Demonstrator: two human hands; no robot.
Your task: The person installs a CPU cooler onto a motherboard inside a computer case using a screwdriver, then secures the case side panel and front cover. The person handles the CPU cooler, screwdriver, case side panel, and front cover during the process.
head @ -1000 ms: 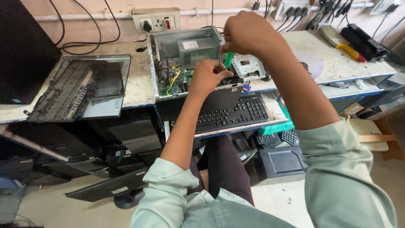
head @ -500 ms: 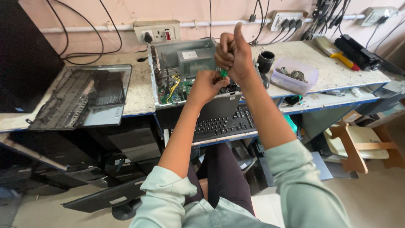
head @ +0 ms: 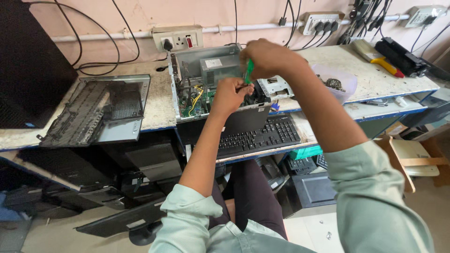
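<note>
The open computer case (head: 187, 63) is bare grey sheet metal, dull rather than shiny, and the drive bracket (head: 276, 86) beside it is the same perforated metal. The screwdriver handle (head: 249, 71) in the right hand (head: 265, 58) looks like glossy green plastic. The keyboard (head: 260, 136) is matt black plastic. The side panel (head: 96, 110) has a black plastic face on a grey metal sheet. The worktop (head: 159, 100) is pale speckled stone, worn and rough. The tub (head: 344, 82) is clear plastic
</note>
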